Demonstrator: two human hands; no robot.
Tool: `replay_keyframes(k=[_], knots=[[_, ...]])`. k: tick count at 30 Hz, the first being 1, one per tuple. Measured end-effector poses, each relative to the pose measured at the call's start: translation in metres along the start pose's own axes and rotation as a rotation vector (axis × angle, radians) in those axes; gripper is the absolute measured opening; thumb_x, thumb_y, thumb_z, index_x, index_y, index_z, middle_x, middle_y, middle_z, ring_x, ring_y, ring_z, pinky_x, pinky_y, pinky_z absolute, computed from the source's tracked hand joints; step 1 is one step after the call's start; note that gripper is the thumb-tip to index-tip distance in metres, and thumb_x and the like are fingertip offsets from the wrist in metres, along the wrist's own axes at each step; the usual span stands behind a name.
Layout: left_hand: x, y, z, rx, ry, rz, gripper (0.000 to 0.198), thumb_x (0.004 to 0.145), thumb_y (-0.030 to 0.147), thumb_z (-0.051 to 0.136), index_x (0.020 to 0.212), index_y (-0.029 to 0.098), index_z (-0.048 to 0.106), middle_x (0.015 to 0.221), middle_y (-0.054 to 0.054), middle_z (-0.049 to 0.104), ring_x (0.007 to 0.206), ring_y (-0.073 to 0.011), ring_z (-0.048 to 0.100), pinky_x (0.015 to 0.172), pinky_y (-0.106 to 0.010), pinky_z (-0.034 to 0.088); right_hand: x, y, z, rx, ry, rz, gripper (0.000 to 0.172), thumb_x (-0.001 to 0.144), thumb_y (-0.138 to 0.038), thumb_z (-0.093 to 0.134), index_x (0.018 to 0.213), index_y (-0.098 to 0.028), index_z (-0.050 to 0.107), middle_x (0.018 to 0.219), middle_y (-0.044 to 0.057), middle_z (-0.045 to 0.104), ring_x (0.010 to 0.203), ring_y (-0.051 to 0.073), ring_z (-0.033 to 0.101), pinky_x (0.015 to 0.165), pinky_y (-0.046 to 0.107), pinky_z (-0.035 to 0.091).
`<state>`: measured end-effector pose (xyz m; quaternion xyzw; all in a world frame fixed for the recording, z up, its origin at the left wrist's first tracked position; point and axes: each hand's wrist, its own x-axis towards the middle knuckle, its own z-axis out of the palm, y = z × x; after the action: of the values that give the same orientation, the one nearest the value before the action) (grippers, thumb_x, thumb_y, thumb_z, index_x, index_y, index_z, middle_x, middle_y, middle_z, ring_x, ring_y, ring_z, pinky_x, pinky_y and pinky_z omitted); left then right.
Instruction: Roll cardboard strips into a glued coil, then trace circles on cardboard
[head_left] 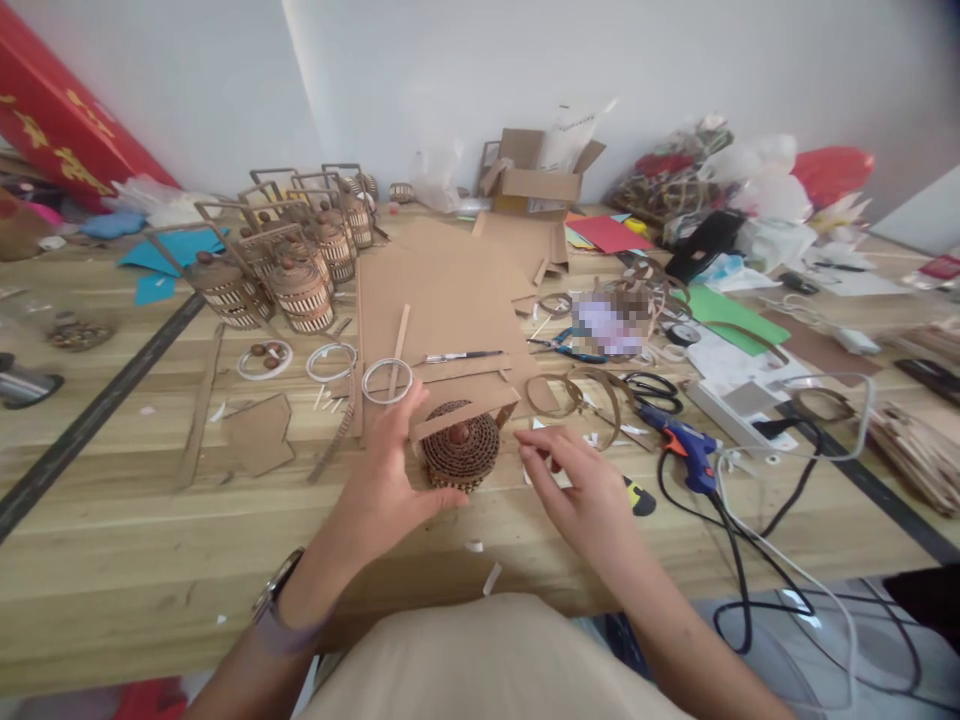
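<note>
With the left hand (390,480) cupped around the small basket (460,455) on the table (150,540) and the right hand (589,495) loosely curled, seemingly empty, at its 3 o'clock, a hard squeeze could buckle its wall or loosen the strip (465,412) across its top.

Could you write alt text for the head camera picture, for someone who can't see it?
A person's left hand grips a small cardboard basket on a wooden table, the right hand close beside it. Behind lie cardboard sheets, finished baskets at the far left, and a blue glue gun to the right.
</note>
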<state>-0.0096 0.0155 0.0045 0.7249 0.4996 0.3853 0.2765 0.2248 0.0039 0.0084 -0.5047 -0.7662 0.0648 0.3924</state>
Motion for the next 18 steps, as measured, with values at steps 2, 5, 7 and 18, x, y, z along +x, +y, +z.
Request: replay_keyframes(k=[2,5,7,18], knots=[[0.002,-0.006,0.008,-0.034,-0.060,-0.038,0.121,0.065,0.034,0.091,0.158,0.029,0.014,0.157,-0.018,0.041,0.145,-0.0345,0.041,0.115,-0.051,0.040,-0.004,0.000,0.006,0.028,-0.031,0.001,0.018,0.098,-0.019,0.051,0.105,-0.019,0.068,0.092,0.007,0.074,0.083,0.019,0.072,0.075,0.030,0.059],[0.006,-0.010,0.016,-0.111,-0.076,-0.108,0.123,0.065,0.030,0.090,0.159,0.025,0.011,0.155,-0.021,0.043,0.145,-0.0345,0.041,0.116,-0.052,0.039,-0.007,-0.002,0.013,0.058,-0.037,-0.010,0.019,0.098,-0.019,0.051,0.107,-0.018,0.068,0.097,0.009,0.074,0.085,0.019,0.072,0.076,0.030,0.059],[0.006,-0.010,0.019,-0.166,-0.059,-0.131,0.122,0.065,0.030,0.089,0.159,0.023,0.011,0.155,-0.022,0.043,0.145,-0.0343,0.041,0.116,-0.052,0.039,-0.008,-0.002,0.015,0.068,-0.034,-0.016,0.020,0.098,-0.018,0.051,0.108,-0.017,0.068,0.098,0.009,0.074,0.085,0.019,0.072,0.076,0.030,0.059],[0.000,-0.008,0.026,-0.239,0.049,-0.135,0.116,0.066,0.032,0.086,0.158,0.020,0.015,0.154,-0.020,0.045,0.144,-0.0327,0.042,0.116,-0.046,0.040,-0.008,-0.001,0.017,0.095,-0.051,-0.018,0.022,0.098,-0.018,0.050,0.110,-0.018,0.068,0.099,0.010,0.074,0.088,0.020,0.072,0.078,0.031,0.060]])
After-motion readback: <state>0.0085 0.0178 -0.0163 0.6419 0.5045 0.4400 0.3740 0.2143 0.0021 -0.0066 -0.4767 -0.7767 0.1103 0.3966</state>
